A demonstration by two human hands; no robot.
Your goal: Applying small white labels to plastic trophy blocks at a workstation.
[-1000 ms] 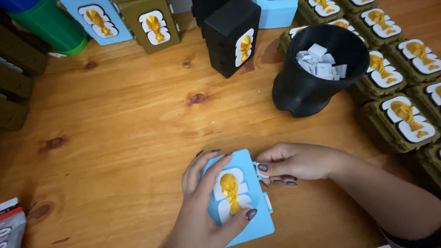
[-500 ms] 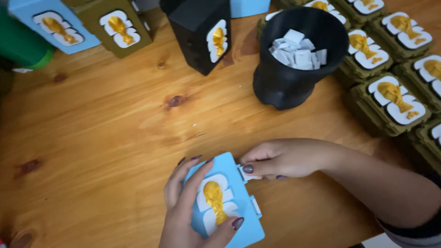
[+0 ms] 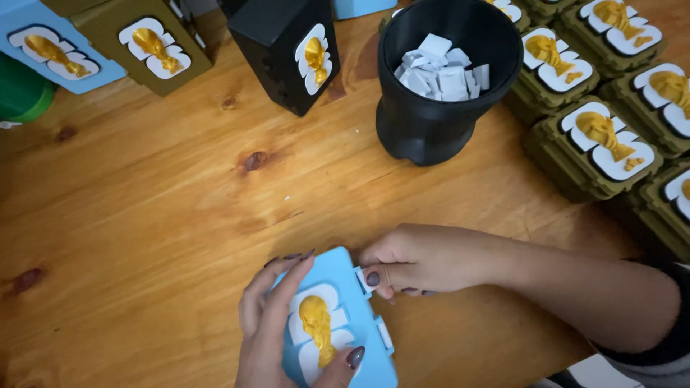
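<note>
Knotty wooden table (image 3: 180, 215), light blue box (image 3: 338, 323) worked at its near edge.

Left hand (image 3: 277, 330) grasps the blue box, fingers and thumb spread over its white-and-gold lid emblem. Right hand (image 3: 417, 259) pinches a white latch (image 3: 365, 279) on the box's right side. Behind, a black cup (image 3: 445, 79) holds small white square pieces (image 3: 442, 68). Olive boxes (image 3: 596, 144) line the right edge; a black box (image 3: 287, 47) stands at the top.
</note>
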